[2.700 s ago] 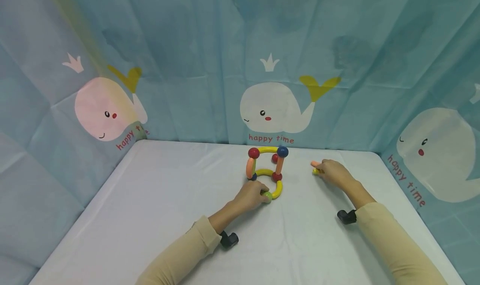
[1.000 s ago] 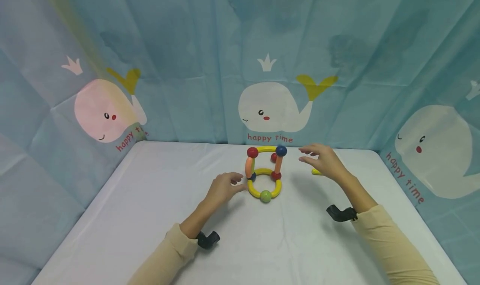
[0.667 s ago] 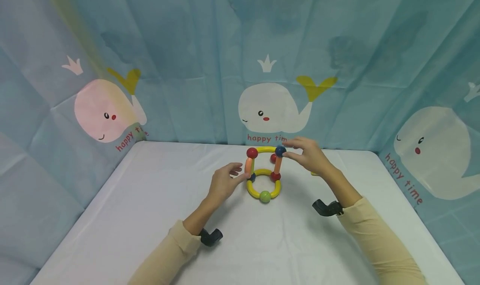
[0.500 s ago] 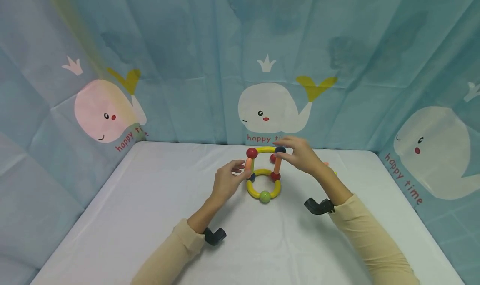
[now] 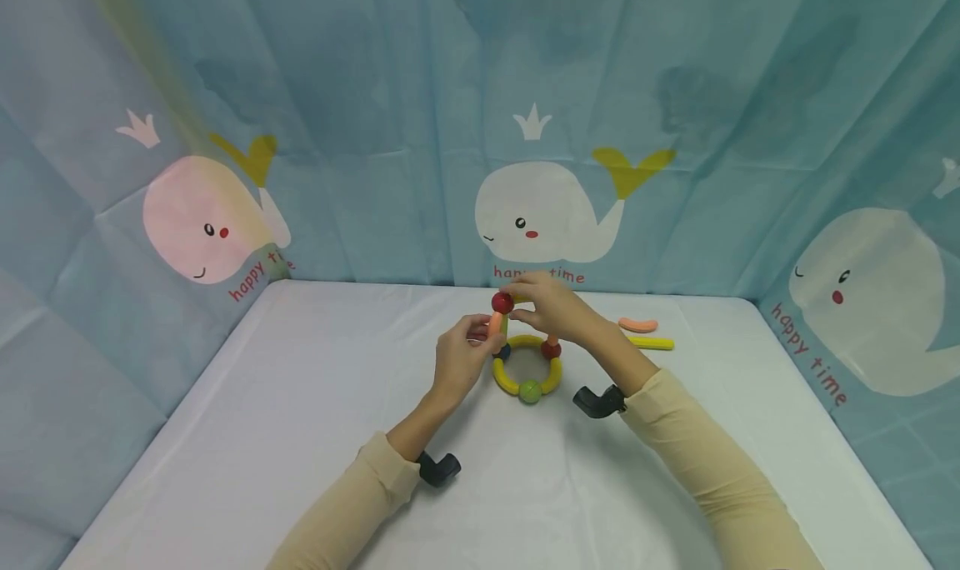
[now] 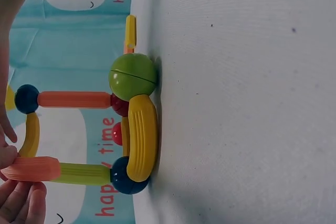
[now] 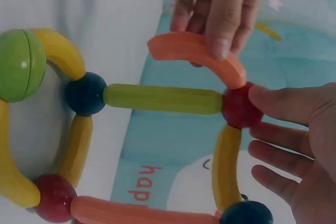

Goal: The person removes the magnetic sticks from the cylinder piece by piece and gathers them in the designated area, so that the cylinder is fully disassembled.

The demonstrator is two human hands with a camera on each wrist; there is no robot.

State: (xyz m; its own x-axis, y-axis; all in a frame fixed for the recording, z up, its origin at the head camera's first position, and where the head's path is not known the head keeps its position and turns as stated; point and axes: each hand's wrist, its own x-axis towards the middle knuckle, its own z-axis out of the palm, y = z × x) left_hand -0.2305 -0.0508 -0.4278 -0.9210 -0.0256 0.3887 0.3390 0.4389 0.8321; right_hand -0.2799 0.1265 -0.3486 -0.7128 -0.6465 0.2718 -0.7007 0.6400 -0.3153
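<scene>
While the left hand (image 5: 457, 357) pinches a curved orange stick (image 7: 181, 47) against the upper red ball (image 7: 239, 107), the right hand (image 5: 557, 307) holds that ball between thumb and fingertips. I'd judge the frame (image 6: 76, 99) well along: its yellow ring (image 5: 505, 381) sits closed on the counter (image 5: 300, 412) and two uprights (image 7: 163, 98) stand, but the stick's other end hangs unjoined. A loose orange piece (image 5: 637, 327) and a yellow rod (image 5: 652, 343) lie rightward on white cloth (image 5: 735, 378), before blue whale-printed curtains (image 5: 375, 95).

We see a curved orange stick (image 7: 176, 46), its upper end touching the red ball (image 7: 239, 109) atop an upright green stick (image 7: 163, 98).
</scene>
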